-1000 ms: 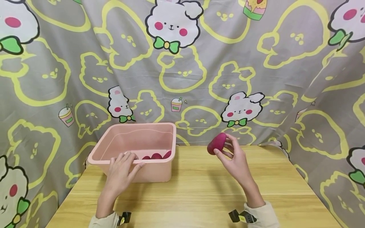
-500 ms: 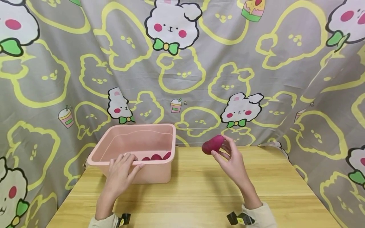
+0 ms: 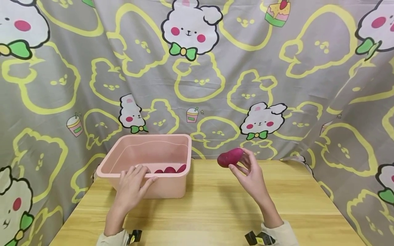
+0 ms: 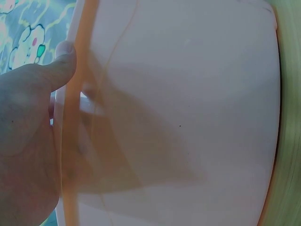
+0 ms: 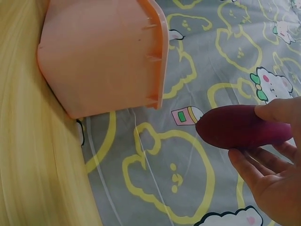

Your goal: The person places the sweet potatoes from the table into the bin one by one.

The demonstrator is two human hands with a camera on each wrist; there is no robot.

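A smooth, purple-red mango-shaped fruit [image 3: 230, 157] is held above the table by my right hand [image 3: 251, 174], pinched between thumb and fingers. It lies nearly level, its rounded end pointing left; the right wrist view shows the same fruit [image 5: 237, 127] gripped at one end. My left hand [image 3: 130, 188] grips the near rim of a pink plastic tub [image 3: 163, 186], fingers over the edge inside and thumb along the rim. In the left wrist view the thumb [image 4: 65, 63] rests against that rim. Several similar purple-red fruits [image 3: 169, 169] show inside the tub; its near wall hides their lower parts.
The tub stands at the left rear of a light wooden table [image 3: 209, 208]. A grey curtain [image 3: 200, 85] with rabbit prints hangs close behind the table and along both sides. Each wrist wears a small black camera [image 3: 251, 238].
The fruit in my right hand has turned from steeply tilted to nearly level, and that hand has shifted slightly left and down. My left hand has stayed on the tub's rim.
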